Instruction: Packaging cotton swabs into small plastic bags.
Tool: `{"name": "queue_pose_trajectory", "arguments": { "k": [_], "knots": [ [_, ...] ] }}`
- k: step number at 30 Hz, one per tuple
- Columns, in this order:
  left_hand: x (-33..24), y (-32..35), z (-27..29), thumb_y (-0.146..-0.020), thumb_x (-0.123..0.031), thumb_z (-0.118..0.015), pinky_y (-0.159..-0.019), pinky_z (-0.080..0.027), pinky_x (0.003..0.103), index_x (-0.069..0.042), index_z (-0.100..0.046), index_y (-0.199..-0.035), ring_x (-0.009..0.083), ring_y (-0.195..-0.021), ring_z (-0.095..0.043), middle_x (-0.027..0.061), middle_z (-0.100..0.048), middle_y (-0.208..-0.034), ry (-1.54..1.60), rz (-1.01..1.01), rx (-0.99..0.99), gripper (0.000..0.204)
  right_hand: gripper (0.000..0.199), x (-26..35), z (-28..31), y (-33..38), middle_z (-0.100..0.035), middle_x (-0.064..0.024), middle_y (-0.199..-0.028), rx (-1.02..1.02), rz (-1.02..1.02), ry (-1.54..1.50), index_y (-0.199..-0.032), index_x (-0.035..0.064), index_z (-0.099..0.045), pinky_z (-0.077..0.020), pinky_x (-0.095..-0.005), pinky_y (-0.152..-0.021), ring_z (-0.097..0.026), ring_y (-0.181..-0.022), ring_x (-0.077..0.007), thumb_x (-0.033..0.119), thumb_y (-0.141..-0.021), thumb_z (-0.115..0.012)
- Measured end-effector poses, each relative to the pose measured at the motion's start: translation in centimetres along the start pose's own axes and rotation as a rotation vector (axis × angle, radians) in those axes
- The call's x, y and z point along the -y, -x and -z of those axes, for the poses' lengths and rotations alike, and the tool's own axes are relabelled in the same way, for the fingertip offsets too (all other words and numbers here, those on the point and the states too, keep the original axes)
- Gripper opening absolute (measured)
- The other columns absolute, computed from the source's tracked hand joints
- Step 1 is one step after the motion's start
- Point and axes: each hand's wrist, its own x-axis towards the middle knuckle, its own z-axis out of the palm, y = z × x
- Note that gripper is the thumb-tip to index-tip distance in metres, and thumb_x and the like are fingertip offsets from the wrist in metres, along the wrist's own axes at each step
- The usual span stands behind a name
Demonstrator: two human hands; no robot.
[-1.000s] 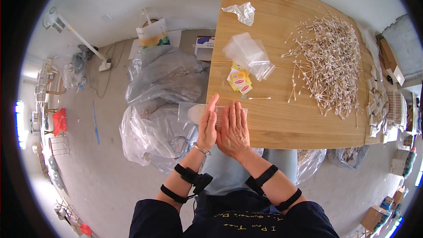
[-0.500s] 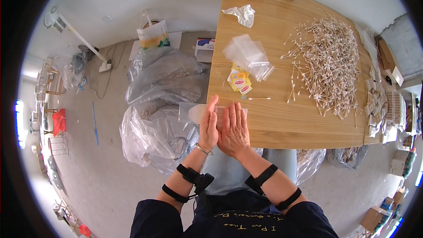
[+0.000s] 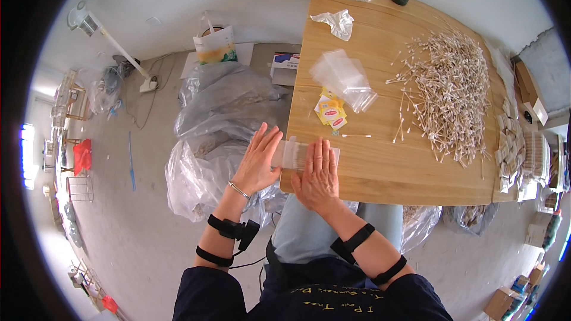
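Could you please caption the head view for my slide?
Right hand flat on a clear bag at the edge of the table, left hand at its left end, swabs heaped farther right.

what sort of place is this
Probably a small packing workshop: a heap of loose cotton swabs and clear plastic bags lie on a wooden table, with large plastic sacks beside it.

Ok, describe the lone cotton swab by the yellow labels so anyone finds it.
On the wooden table, find the right hand flat on a clear packet at the near-left corner. Just right of its fingertips, on the near side of the yellow labels, is the lone cotton swab. It lies sideways, apart from the big heap of swabs.
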Motion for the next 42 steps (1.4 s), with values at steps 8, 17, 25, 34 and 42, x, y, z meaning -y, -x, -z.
{"name": "queue_pose_trajectory", "arguments": {
  "k": [8, 17, 25, 34, 42],
  "knots": [
    [1.2, -0.8, 0.3, -0.066, -0.011, -0.075, -0.117, -0.024, 0.046, -0.003, -0.049, -0.126, 0.03, -0.134, -0.039, 0.0125, -0.054, -0.128, -0.006, -0.088, 0.092, 0.067, 0.079, 1.3, -0.6, -0.3, -0.017, -0.0318, -0.151, -0.03, 0.008, -0.024, -0.141, -0.0154, -0.021, -0.0083, -0.0495, -0.117, -0.012, -0.143, -0.044, 0.037, -0.088, -0.048],
    [1.8, -1.0, 0.4, -0.065, -0.01, -0.076, -0.116, -0.028, 0.044, -0.004, -0.053, -0.123, 0.0276, -0.125, -0.049, 0.0137, -0.057, -0.123, 0.044, -0.14, 0.054, 0.062, 0.075, 1.9, -0.8, -1.0, -0.017, -0.0319, -0.151, -0.033, 0.024, -0.018, -0.141, -0.0153, -0.022, -0.0089, -0.0503, -0.117, -0.011, -0.143, -0.045, 0.033, -0.089, -0.046],
    [2.4, -0.9, 0.3, -0.064, -0.01, -0.079, -0.115, -0.029, 0.045, -0.005, -0.053, -0.125, 0.0273, -0.124, -0.05, 0.0142, -0.057, -0.126, 0.128, -0.132, 0.062, 0.067, 0.071, 1.6, -0.1, -1.1, -0.011, -0.0265, -0.155, 0.058, -0.018, -0.04, -0.145, -0.0104, -0.019, -0.0045, -0.0464, -0.119, -0.006, -0.146, -0.0394, 0.031, -0.092, -0.044],
    [3.2, -0.7, -0.1, -0.065, -0.012, -0.08, -0.115, -0.028, 0.045, -0.006, -0.054, -0.127, 0.0266, -0.13, -0.046, 0.012, -0.056, -0.129, 0.209, -0.089, 0.09, 0.067, 0.067, 1.7, -0.2, -1.2, -0.013, -0.0264, -0.154, 0.037, -0.03, -0.08, -0.145, -0.0095, -0.02, -0.0061, -0.0463, -0.119, -0.008, -0.146, -0.039, 0.028, -0.094, -0.043],
    [2.7, -0.7, 0.2, -0.065, -0.01, -0.08, -0.116, -0.025, 0.045, -0.007, -0.053, -0.128, 0.0251, -0.132, -0.044, 0.011, -0.055, -0.13, 0.161, -0.091, 0.104, 0.069, 0.063, 1.4, -0.7, -1.2, -0.018, -0.0269, -0.153, -0.02, -0.023, -0.065, -0.144, -0.0085, -0.023, -0.0113, -0.0479, -0.117, -0.013, -0.144, -0.0402, 0.022, -0.094, -0.045]
  ]
}}
